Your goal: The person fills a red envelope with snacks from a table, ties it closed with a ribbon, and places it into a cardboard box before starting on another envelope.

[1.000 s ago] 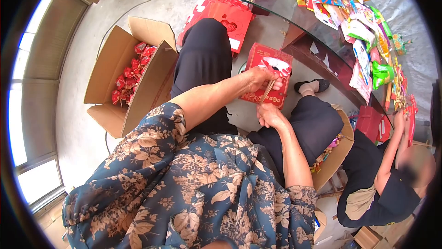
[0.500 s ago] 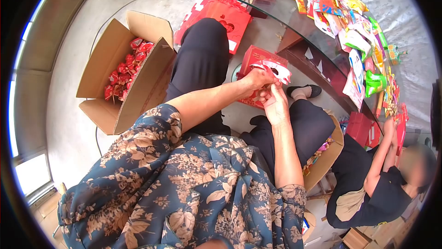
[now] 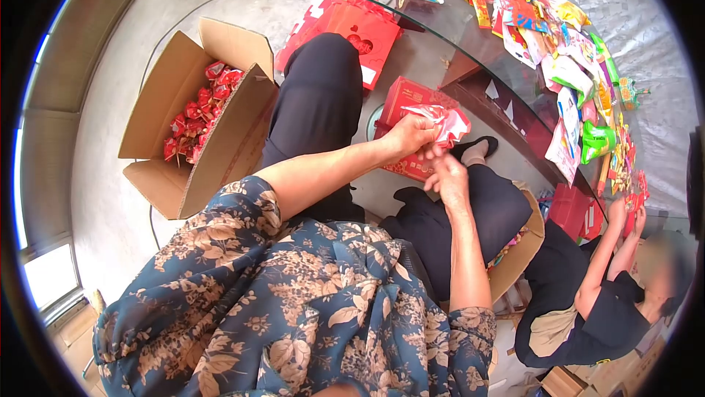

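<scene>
Closest to me is my flowery blouse (image 3: 308,301), with both arms stretched out over my black trousers. My left hand (image 3: 410,135) has its fingers pinched on the edge of a crinkly red-and-white packet (image 3: 444,121), which is held up in the air over my lap, just above the red gift bag (image 3: 405,99) standing on the floor between my knees. My right hand (image 3: 449,178) is right under the packet, fingertips bunched together and pointing up at its bottom edge. Honestly I can't tell if they've got hold of it or are only touching it.

By my right knee there's an open cardboard box (image 3: 525,250) with some colourful stuff peeking out. On my left side a bigger carton (image 3: 220,154) sits on the floor, flaps open, with a heap of red wrapped candies (image 3: 198,114) inside. Just past my left knee is a stack of flat red bags (image 3: 352,26) lying on the floor.

Further out, the glass table (image 3: 455,26) curves around and is covered in bright snack packs (image 3: 565,66). Off to the right, another person in black (image 3: 602,301) is sitting low with both hands raised to the table's edge (image 3: 624,213).
</scene>
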Available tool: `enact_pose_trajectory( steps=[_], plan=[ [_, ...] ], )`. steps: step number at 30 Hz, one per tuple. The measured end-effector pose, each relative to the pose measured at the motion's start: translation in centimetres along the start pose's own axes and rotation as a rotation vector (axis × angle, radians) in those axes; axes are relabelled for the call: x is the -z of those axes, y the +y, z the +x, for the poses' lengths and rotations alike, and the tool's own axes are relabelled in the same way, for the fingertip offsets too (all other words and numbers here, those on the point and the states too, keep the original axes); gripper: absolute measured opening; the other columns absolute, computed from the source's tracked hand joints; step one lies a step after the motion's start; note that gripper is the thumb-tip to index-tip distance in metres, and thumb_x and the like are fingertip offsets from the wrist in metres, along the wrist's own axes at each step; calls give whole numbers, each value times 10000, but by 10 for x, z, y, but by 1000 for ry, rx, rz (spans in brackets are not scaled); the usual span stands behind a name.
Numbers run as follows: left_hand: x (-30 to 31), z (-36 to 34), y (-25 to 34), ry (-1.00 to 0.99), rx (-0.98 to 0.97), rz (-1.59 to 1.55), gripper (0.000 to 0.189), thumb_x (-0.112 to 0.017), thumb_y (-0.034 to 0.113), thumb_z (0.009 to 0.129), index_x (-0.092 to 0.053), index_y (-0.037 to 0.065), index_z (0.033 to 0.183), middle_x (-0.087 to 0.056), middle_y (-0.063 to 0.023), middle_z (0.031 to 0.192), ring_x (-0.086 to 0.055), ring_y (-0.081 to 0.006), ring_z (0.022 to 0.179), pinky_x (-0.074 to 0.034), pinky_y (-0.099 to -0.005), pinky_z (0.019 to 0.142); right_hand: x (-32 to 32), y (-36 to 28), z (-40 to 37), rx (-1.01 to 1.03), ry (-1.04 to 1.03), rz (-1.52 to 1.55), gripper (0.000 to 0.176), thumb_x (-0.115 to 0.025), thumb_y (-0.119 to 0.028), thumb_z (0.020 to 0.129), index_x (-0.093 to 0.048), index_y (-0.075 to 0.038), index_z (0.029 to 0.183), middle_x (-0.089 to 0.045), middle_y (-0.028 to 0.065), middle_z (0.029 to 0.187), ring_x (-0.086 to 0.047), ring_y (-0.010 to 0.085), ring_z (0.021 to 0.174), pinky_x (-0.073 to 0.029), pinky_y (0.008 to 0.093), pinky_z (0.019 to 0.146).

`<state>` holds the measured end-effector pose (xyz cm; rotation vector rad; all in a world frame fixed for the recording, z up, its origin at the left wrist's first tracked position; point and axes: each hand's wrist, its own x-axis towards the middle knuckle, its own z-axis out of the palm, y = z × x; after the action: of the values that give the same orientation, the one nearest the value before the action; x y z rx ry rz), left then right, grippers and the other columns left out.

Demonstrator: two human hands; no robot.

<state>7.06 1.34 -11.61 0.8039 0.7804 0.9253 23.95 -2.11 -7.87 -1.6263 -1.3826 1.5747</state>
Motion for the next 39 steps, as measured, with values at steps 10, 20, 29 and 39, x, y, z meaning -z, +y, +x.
enact_pose_trajectory(
  steps=[10,20,29,39],
  plan=[
    [-12,-8,-1,4,-347,780,164,-596,174,935,-677,36,898,-639,-131,713,-639,-192,681,-498,-353,650,32,-42,24,487,240,-416,177,-598,-64,927,-645,-26,1094,-658,26,954,-582,89,728,-461,239,652],
    [-2,-1,4,93,174,-87,261,-505,192,1010,-667,27,889,-633,-31,700,-533,-100,506,-389,-220,440,3,13,-5,225,204,333,189,-538,-195,1003,-612,-26,1042,-671,76,960,-594,103,655,-429,220,586],
    [-10,-3,3,54,246,-191,268,-571,279,993,-663,55,876,-591,-39,637,-431,-107,416,-317,-267,378,-31,12,5,62,-88,799,177,-549,-189,1002,-575,-79,1138,-615,33,878,-570,126,712,-434,256,624],
    [-6,9,10,171,349,-244,181,-595,191,946,-702,51,908,-684,-74,847,-626,-207,776,-510,-448,733,-36,0,-10,275,48,234,173,-479,-133,1023,-547,-27,904,-438,-17,616,-389,72,489,-347,240,457]
  ],
)
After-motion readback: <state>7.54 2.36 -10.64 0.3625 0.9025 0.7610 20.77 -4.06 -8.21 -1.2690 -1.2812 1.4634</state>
